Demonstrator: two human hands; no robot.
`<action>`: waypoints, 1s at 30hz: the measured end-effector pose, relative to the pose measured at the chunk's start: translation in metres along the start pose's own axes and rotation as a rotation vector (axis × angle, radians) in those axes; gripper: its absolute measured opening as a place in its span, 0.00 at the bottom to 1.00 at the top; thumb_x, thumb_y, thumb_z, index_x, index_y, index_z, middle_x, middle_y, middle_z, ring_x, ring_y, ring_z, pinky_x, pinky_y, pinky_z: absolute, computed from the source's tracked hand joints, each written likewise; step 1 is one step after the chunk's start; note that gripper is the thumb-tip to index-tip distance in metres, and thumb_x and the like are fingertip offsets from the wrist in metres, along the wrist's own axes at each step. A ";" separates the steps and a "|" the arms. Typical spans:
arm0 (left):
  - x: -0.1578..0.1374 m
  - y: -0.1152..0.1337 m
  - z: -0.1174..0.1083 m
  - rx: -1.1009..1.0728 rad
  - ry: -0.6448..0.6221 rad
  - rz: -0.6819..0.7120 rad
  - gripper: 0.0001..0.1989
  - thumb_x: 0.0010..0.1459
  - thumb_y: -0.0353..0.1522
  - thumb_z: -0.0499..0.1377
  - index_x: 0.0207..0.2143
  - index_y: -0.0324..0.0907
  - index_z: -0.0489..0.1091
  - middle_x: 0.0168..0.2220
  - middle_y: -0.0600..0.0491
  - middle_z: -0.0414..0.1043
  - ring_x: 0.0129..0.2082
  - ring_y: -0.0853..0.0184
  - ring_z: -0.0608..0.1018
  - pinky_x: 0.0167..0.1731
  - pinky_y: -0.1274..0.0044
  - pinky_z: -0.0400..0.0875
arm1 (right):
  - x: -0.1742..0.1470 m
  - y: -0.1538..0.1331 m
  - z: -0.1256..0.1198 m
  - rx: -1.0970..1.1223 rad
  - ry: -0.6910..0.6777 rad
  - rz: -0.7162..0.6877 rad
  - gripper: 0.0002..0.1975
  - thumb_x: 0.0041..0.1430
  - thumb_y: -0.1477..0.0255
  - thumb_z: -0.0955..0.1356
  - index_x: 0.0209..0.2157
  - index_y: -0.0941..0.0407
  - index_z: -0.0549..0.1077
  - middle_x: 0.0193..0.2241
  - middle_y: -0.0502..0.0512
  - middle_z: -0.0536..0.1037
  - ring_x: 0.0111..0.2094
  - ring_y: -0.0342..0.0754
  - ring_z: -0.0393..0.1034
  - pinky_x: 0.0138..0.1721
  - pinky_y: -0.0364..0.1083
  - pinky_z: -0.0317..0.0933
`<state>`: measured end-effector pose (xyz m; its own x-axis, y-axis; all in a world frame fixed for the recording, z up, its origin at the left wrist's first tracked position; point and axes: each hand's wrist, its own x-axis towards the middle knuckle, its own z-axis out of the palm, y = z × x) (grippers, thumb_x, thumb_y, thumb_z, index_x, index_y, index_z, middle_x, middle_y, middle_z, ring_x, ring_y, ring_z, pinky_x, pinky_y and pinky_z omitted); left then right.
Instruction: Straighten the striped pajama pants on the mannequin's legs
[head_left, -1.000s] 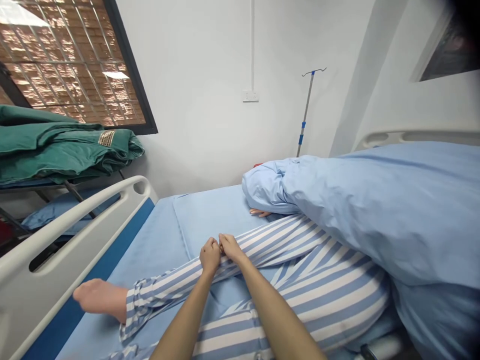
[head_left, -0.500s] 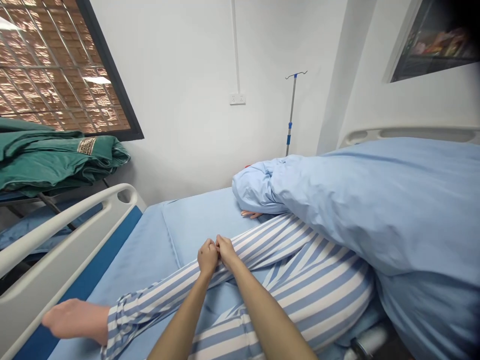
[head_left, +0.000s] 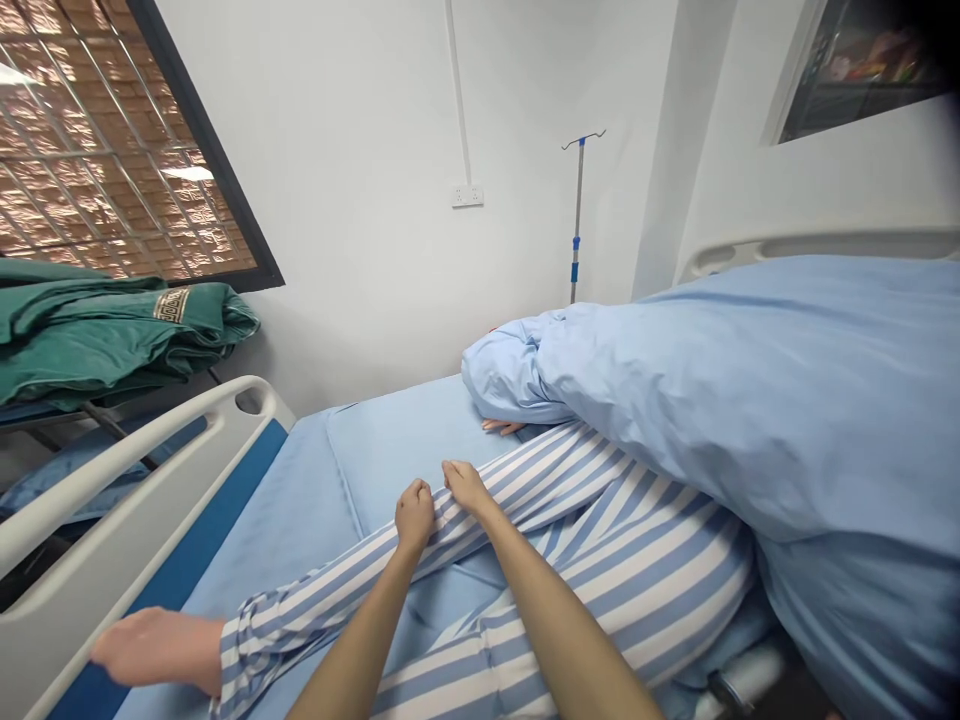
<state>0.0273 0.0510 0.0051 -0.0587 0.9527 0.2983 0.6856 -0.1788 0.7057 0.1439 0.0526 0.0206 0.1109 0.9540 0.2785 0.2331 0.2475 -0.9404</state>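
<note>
A leg in blue-and-white striped trousers (head_left: pixel 330 590) lies stretched across the bed, its bare foot (head_left: pixel 157 645) showing at the left. My left hand (head_left: pixel 415 512) is closed in a fist against this leg near the knee. Just to its right and slightly farther up the leg, my right hand (head_left: pixel 463 486) is closed too, with a small gap between the two. The fingertips of both hands are hidden, so whether they pinch the cloth does not show. A second striped leg (head_left: pixel 600 620) lies nearer, below my forearms.
A blue quilt (head_left: pixel 675 400) covers the upper body, with fingers of a hand (head_left: pixel 501 426) poking out under it. A bed end board (head_left: pixel 150 500) rises at left beside green folded fabric (head_left: pixel 112 340). A drip stand (head_left: pixel 577 210) stands by the wall.
My hands, touching each other before, are now apart. The right hand has shifted right and slightly up along the leg, while the left stays nearly in place. The view has tilted slightly.
</note>
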 end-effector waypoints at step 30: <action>0.013 0.054 0.037 -0.102 0.010 -0.021 0.09 0.45 0.30 0.43 0.15 0.41 0.55 0.16 0.57 0.56 0.20 0.73 0.60 0.21 0.81 0.52 | -0.001 0.010 -0.037 -0.373 0.166 -0.074 0.16 0.55 0.67 0.55 0.18 0.56 0.63 0.17 0.50 0.65 0.22 0.42 0.55 0.26 0.41 0.44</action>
<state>0.0903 0.0631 0.0231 -0.0794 0.9540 0.2890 0.6066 -0.1838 0.7735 0.1819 0.0477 0.0176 0.2275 0.8882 0.3993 0.5773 0.2072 -0.7898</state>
